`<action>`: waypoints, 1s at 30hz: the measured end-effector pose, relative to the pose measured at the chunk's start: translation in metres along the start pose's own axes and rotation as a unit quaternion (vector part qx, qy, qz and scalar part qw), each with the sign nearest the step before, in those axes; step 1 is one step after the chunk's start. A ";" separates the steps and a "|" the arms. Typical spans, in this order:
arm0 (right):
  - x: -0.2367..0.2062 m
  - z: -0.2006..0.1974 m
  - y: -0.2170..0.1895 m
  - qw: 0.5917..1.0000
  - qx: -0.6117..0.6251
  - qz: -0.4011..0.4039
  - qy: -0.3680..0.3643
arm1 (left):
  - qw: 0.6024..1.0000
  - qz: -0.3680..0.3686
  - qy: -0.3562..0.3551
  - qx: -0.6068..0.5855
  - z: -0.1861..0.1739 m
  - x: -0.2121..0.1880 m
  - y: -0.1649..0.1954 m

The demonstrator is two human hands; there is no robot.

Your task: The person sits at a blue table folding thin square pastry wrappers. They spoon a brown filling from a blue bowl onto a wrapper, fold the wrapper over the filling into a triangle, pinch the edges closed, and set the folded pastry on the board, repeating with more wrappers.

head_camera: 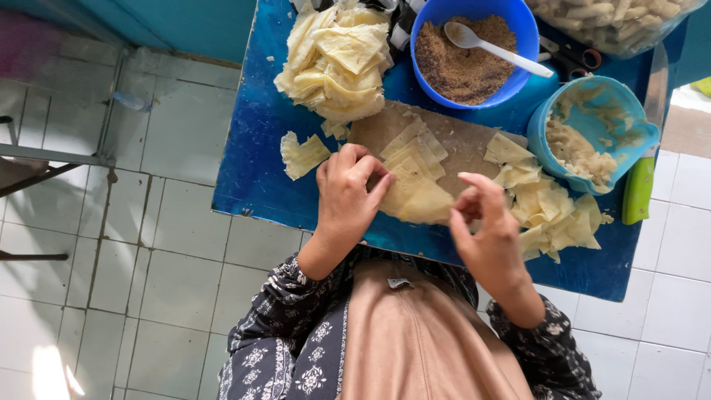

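Observation:
My left hand [348,194] presses its fingertips on a pale yellow pastry wrapper [418,194] lying on a wooden board [459,144] on the blue table [255,148]. My right hand [485,222] hovers just right of that wrapper, thumb and fingers curled close together, with nothing clearly in them. A big heap of wrappers [337,59] sits at the far left of the table. More folded wrapper pieces [552,215] lie to the right of my right hand.
A blue bowl [518,22] of brown crumbly filling holds a white spoon [492,48]. A light blue tub [641,133] contains pale paste. A clear container of rolled pieces [618,22] stands at the back right. A green-handled knife [638,189] lies at the right edge. White floor tiles surround the table.

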State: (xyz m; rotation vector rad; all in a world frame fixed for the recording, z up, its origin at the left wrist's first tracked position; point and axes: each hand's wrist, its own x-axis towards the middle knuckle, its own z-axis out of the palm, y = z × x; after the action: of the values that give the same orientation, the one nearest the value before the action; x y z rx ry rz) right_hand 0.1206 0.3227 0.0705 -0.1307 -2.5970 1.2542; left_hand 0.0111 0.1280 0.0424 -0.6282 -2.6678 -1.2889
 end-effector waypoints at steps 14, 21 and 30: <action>-0.041 -0.041 0.039 0.982 0.068 0.172 0.049 | 0.975 0.203 -0.088 -0.015 0.032 -0.037 0.049; -0.041 -0.046 0.045 0.952 0.219 0.207 0.060 | 0.939 0.298 -0.162 0.066 0.036 -0.030 0.048; -0.008 -0.054 0.027 0.989 0.113 0.039 0.092 | 0.939 0.338 -0.052 -0.017 0.027 0.007 0.063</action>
State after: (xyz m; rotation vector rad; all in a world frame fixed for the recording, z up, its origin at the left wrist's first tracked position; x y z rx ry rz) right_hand 0.1418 0.3785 0.0804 -0.2926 -2.2973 1.4780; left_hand 0.0333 0.1862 0.0726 -1.4829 -2.1635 -1.1053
